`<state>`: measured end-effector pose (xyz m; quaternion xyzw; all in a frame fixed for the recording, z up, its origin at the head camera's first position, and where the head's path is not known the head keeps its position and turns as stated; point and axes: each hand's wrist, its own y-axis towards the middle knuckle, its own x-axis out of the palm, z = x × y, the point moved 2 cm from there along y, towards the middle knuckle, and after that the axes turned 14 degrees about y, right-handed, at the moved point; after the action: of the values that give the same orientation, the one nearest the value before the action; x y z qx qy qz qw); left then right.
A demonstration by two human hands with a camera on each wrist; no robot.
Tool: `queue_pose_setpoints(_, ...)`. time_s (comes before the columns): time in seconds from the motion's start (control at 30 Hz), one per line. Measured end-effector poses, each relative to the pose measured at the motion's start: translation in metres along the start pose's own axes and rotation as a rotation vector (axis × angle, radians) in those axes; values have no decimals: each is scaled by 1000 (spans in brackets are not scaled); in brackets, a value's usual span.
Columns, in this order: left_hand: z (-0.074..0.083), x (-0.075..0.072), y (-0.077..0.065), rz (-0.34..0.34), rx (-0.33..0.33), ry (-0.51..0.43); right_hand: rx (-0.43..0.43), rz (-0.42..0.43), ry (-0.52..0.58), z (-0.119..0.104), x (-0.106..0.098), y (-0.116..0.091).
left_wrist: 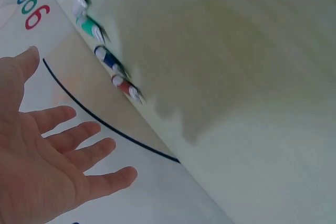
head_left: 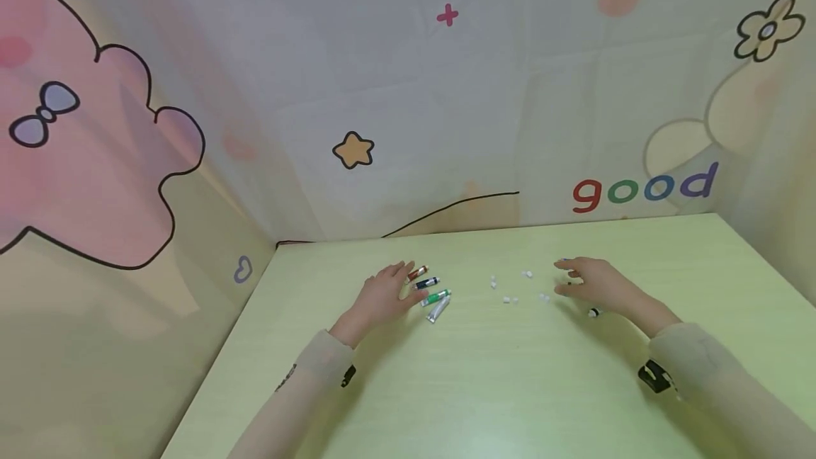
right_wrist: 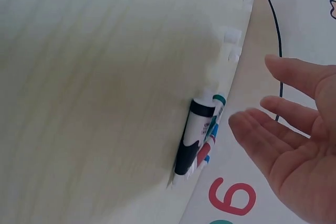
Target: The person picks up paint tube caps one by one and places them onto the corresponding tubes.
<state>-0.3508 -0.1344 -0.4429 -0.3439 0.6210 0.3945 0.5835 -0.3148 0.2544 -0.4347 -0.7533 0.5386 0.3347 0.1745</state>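
My left hand hovers with spread fingers beside a row of small paint tubes on the table's left half. A red tube, a dark blue tube, a green tube and a silvery white tube lie there. In the left wrist view its palm holds nothing. To the right, my right hand is over a second group of tubes, mostly hidden by it in the head view. The right wrist view shows a black-and-white tube in front of green, red and blue ones, with the fingers apart from them.
Several small white pieces, possibly caps, lie scattered between the two groups. The pale green table meets a printed cloth backdrop at its far edge and on the left.
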Motion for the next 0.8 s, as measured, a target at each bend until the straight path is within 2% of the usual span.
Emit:
queue_pose_setpoints(0.17,12,6,-3,5,41,-9,27,-47,29,-1,3,0)
queue_pose_setpoints(0.3,23,6,-3,14,43,-36,34,-49,37,0,2,0)
queue_pose_setpoints(0.53,34,8,-5,8,57,-82,48,-69,78,6,14,6)
queue_pose_setpoints(0.8,39,13,-3,-33,21,-109,81,-75,111,2,23,9)
